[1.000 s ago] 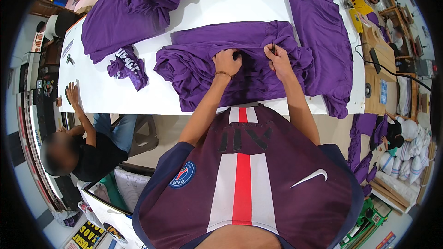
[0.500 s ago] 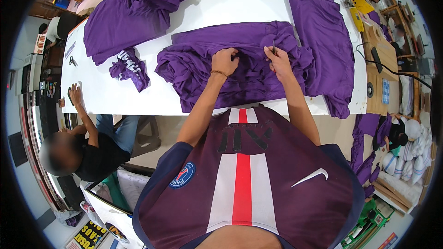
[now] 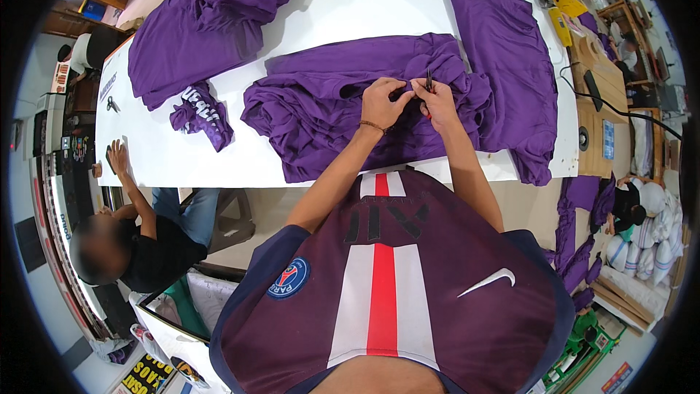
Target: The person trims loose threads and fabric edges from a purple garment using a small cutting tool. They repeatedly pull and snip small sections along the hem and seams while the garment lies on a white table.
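A crumpled purple garment [image 3: 321, 131] lies in front of me on the white table [image 3: 248, 164]. My left hand [image 3: 382, 104] is closed, thumb and fingers pinching the garment's fabric. Right beside it, my right hand [image 3: 436, 104] is closed around small thread snips [image 3: 429, 82], whose dark pointed tip sticks up above the fingers and a bit of red shows below. The fingertips of both hands nearly meet over the cloth. Whether the snips' blades touch the fabric is too small to tell.
A purple fabric pile [image 3: 204, 36] stands at the far left, with a printed purple piece [image 3: 203, 118] before it. More purple cloth [image 3: 507, 80] lies on the right. Scissors [image 3: 112, 103] rest near the left edge, where a seated person's hand [image 3: 118, 157] touches the table.
My left hand has moved right, up close to my right hand, and now pinches the cloth there. The snips in my right hand have turned more upright.
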`<state>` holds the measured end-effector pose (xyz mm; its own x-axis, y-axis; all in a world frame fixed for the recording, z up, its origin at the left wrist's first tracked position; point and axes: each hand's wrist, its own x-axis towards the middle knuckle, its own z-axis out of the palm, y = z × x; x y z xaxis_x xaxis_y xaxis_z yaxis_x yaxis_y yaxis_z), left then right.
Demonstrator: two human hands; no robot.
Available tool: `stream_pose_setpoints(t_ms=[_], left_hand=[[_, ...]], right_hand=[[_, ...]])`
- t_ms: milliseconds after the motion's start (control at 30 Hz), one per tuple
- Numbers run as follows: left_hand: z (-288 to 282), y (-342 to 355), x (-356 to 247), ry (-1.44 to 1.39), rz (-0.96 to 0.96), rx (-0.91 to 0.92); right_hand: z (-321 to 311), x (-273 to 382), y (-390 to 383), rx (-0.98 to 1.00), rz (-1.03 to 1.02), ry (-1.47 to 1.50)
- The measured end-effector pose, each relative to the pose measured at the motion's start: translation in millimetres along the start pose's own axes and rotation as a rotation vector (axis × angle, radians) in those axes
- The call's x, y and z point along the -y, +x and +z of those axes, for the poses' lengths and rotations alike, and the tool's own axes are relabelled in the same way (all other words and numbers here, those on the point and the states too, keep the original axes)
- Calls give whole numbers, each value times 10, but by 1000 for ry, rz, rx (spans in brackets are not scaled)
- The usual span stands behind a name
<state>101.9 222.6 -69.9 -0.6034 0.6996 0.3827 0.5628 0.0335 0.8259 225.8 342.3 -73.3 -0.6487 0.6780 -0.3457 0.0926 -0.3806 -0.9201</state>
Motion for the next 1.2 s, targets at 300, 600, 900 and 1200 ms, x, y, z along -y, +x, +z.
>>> stream_pose_setpoints(t_ms=[300,600,900,1200], left_hand=[[28,-82,73,-218,-418,48],[110,-219,268,-500,-573,3],[107,-264,333,-608,-558,-4],[47,-257,262,-580,-601,12]], right_hand=[[15,-71,-83,-25,-28,-42],[122,86,-324,54,38,222],[39,-83,-485,333,386,295],[111,-124,-448,330,438,388]])
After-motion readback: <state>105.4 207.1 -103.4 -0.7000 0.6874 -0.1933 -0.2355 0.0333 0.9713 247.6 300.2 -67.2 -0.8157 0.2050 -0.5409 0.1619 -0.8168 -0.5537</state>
